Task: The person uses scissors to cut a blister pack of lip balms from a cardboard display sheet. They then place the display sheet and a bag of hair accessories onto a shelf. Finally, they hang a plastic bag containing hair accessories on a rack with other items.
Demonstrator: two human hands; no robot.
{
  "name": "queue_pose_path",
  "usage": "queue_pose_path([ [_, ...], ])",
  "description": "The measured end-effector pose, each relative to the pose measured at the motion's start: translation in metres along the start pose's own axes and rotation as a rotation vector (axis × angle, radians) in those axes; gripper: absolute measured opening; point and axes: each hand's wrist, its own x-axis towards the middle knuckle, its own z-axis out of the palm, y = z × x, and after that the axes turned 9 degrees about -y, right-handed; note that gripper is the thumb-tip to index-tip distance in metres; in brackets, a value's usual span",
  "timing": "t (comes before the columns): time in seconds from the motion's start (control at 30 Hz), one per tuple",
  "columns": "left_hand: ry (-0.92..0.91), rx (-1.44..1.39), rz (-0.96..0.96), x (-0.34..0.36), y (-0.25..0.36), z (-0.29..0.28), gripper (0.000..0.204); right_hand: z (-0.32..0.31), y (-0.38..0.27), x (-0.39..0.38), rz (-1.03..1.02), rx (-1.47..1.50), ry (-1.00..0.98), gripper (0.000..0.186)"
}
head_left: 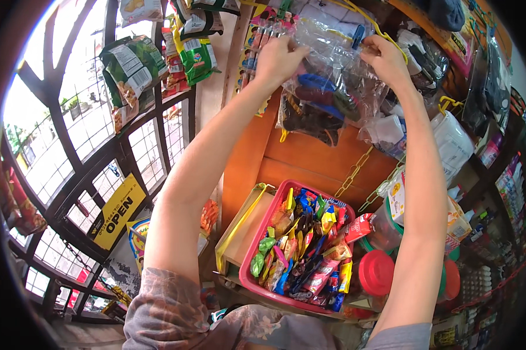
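Note:
Both my arms reach up to a clear plastic bag (333,58) hanging among other goods at the top. Dark and blue items, their kind unclear, show through its lower part. My left hand (279,59) is closed at the bag's left upper edge, fingertips pinching the plastic. At the right upper edge my right hand (384,58) is closed on the plastic too, fingers bent. A blue clip (358,37) sits just left of my right fingertips. Beside my left hand hangs a card of small items (252,52).
Below stands a red basket (252,286) full of wrapped sweets, with a red-lidded jar (376,273) to its right. Snack packs (135,70) hang on the dark window grille at left. Yellow chain (354,172) hangs before the orange wooden panel (298,175). More packaged goods crowd the right.

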Motion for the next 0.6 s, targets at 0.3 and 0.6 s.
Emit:
queue_pose_path([
  [0.3,0.227,0.190,-0.038,0.016,0.000,0.005,0.027,0.018,-0.001,0.004,-0.037,0.123,-0.037,0.034],
  [0.6,0.014,0.003,0.074,0.016,-0.017,-0.006,0.023,0.018,-0.001,-0.005,-0.056,0.127,-0.002,0.032],
])
